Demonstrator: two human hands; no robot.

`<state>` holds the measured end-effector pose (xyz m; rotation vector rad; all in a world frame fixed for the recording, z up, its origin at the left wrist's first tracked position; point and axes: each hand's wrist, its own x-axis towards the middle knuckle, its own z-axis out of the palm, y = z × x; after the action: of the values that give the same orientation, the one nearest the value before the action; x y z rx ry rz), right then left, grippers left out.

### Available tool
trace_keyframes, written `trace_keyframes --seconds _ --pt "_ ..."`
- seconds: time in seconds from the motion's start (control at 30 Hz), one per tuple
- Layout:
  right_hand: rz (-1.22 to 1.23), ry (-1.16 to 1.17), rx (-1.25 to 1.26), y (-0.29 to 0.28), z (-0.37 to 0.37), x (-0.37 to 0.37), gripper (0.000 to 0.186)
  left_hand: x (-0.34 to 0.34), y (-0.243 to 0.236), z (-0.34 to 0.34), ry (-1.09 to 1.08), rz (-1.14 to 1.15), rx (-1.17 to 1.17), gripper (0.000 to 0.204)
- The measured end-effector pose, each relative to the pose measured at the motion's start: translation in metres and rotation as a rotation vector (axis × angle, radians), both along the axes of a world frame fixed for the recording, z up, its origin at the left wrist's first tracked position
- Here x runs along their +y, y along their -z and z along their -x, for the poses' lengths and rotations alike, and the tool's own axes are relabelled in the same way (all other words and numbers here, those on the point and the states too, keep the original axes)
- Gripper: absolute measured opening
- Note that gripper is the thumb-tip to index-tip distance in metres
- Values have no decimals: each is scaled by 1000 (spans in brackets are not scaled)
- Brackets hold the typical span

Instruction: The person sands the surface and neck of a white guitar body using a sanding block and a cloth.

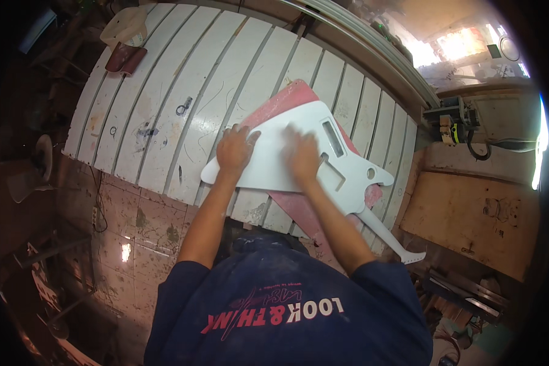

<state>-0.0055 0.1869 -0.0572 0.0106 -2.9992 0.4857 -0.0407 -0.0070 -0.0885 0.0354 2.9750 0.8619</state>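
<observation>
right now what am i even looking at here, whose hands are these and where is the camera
There is no machine here: a person is working with two bare hands. The one picture comes from a wide fisheye camera worn on that person's head, looking down, so straight edges bend and the forearms enter from below. The left hand and right hand both press flat on a white, unstrung electric guitar body, whose neck points to the lower right. The right hand is blurred. Neither hand grips anything. The guitar lies on a pinkish board, which rests on a white slatted table. Beyond stands a wooden workbench.
</observation>
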Motion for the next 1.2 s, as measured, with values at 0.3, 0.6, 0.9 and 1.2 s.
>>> trace_keyframes --seconds 0.3,0.6,0.9,1.2 --pt "47 81 129 -8 59 21 63 -28 26 30 152 -192 -171 49" --pt "-38 -99 7 0 38 -13 60 -41 17 37 119 -365 -279 45" --pt "64 -332 -60 7 -10 -77 53 -66 44 35 -209 -1119 -411 60" --pt "-76 -314 -40 27 -12 -103 40 -66 66 41 -267 -1237 -459 97"
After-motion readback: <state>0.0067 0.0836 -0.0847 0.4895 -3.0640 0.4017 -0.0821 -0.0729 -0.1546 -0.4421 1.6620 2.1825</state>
